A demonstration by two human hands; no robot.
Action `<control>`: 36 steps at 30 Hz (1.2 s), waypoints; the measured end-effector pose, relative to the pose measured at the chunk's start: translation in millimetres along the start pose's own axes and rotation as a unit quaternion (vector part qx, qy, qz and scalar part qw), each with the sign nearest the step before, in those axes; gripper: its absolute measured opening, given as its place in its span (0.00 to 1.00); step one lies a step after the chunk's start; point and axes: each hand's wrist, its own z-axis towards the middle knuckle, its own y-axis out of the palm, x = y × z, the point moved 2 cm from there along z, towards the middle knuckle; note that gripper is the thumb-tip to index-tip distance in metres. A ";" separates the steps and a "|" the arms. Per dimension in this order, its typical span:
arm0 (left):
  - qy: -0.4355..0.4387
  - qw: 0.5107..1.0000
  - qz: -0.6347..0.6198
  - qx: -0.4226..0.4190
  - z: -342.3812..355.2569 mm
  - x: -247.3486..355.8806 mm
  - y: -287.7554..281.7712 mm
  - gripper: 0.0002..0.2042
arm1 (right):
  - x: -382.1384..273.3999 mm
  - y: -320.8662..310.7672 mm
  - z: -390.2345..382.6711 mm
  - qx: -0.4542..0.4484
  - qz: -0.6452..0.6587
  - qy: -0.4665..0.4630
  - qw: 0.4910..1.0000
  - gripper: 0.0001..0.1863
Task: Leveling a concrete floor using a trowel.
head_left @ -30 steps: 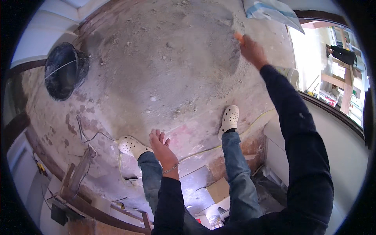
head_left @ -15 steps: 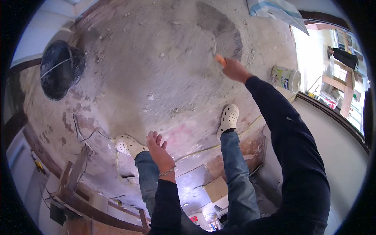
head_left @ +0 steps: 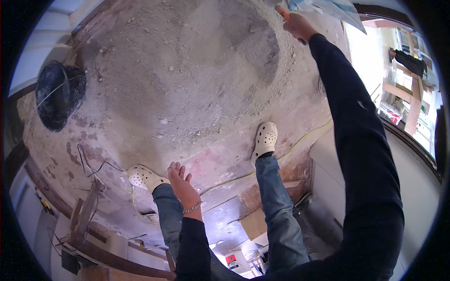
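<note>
Working the grey powder (head_left: 154,70) over the floor (head_left: 304,96), I judge — my right hand (head_left: 299,26) wraps an orange handle (head_left: 283,13), far right, beside the white-and-blue bag (head_left: 323,10); working end unclear. Left hand (head_left: 183,188) near, empty, loosely opened. Next stroke calls for reach — and firm grip.

A broad mound of loose, lumpy grey powder (head_left: 154,70) spreads across the far middle, with a darker hollow at its right. An orange-handled tool (head_left: 283,13) slants near its far right edge.
</note>
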 end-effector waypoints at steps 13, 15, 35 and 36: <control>0.015 1.000 0.013 -0.014 1.0 1.4 10.8 0.29 | -35.7 148.0 -189.2 -0.049 0.050 0.010 0.997 0.12; 0.001 1.000 0.012 -0.013 -0.4 -0.3 13.1 0.29 | -4.9 137.2 -194.1 -0.001 0.049 -0.059 0.997 0.10; 0.027 0.999 0.002 -0.035 -11.2 0.9 5.7 0.30 | 15.2 164.1 -196.8 -0.070 0.157 0.129 0.977 0.17; 0.028 0.999 0.001 -0.040 -10.6 -0.9 10.3 0.30 | 15.1 157.6 -204.3 -0.019 0.099 0.073 0.992 0.16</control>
